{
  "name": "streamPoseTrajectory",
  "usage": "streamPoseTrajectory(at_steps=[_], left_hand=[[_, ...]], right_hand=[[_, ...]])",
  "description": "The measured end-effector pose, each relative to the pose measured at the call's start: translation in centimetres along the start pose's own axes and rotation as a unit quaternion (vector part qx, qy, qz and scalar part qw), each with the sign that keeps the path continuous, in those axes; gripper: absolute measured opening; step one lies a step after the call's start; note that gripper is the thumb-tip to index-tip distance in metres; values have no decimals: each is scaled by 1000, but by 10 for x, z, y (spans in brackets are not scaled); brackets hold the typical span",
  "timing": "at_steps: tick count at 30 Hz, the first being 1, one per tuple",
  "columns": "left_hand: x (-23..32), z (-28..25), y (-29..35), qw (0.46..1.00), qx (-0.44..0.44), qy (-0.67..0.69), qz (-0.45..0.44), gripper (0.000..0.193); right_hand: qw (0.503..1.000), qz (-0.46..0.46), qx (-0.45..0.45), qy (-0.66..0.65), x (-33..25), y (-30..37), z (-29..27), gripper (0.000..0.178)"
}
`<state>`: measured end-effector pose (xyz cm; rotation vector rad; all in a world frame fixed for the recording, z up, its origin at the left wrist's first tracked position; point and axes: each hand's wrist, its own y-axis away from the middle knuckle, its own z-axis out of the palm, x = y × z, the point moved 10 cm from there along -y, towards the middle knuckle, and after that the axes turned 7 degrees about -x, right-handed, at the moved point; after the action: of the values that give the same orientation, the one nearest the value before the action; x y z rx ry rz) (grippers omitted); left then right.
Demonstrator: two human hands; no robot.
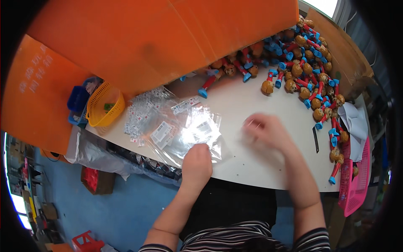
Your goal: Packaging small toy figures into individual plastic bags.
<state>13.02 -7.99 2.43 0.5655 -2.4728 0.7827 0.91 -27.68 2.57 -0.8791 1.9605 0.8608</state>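
- Your left hand (197,161) is curled into a loose fist at the near edge of a clear, shiny plastic bag (176,155); its fingertips are hidden, so I cannot tell whether it pinches the film.
- Your right hand (266,132) is above the white tabletop (239,168), to the right of the bag and apart from it. Its fingers are bent, with the thumb near them, but blur hides whether anything is pinched there.
- The bag lies flat in front of you, white printed labels (140,114) spread in and around its far left part; I cannot tell which are inside. A longer white printed strip (186,105) lies at its far side.
- Judging by your hands, the step seems to be handling the bag and its labels, with the left hand at the bag and the right free of it.
- Your next move probably calls for a steady left hand at the bag's edge and a light right-hand pinch, as thin film can slip or cling.
- The brown round-headed figures with red stems and blue ends (304,84) are heaped at the far right, well apart from both hands.
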Motion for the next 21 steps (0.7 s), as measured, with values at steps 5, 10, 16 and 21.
streamPoseTrajectory(at_steps=[5,10,16,21], left_hand=[[26,25,2,991,-104,26,78,16],[12,23,2,991,-112,66,23,12],[4,21,2,994,-87,66,5,7],[14,25,-1,993,-94,69,2,10]], right_hand=[[840,-13,280,464,25,-49,-158,40],[764,-52,180,618,48,-103,-148,61],[838,-33,161,520,47,-83,-118,53],[829,-134,126,528,26,-48,-94,33]])
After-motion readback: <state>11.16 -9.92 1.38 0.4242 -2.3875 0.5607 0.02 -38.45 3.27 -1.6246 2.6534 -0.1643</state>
